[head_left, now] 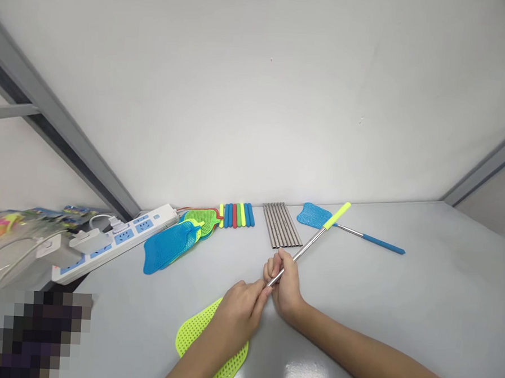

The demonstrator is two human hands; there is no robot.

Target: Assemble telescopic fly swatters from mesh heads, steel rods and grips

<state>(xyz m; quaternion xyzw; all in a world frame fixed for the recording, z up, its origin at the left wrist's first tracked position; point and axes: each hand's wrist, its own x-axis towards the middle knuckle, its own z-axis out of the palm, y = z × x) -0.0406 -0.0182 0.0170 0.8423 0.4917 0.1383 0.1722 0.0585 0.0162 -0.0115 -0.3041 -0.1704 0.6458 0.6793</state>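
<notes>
A fly swatter's metal rod (309,244) runs diagonally between my hands, with a yellow-green grip (338,216) on its far end. My right hand (288,284) is closed round the lower part of the rod. Pinched at the near end of the rod are the fingers of my left hand (243,306). A yellow-green perforated swatter head (198,333) lies in line with the rod, beneath my left hand and wrist. The place where head and rod meet is hidden by my left fingers.
Behind my hands lie several metal rods (282,227) and a row of coloured grips (238,215). Loose swatter heads (171,247) are stacked left, beside a power strip (118,238) with plugs. A blue fly swatter (314,215) rests at the right, near the back wall (265,99).
</notes>
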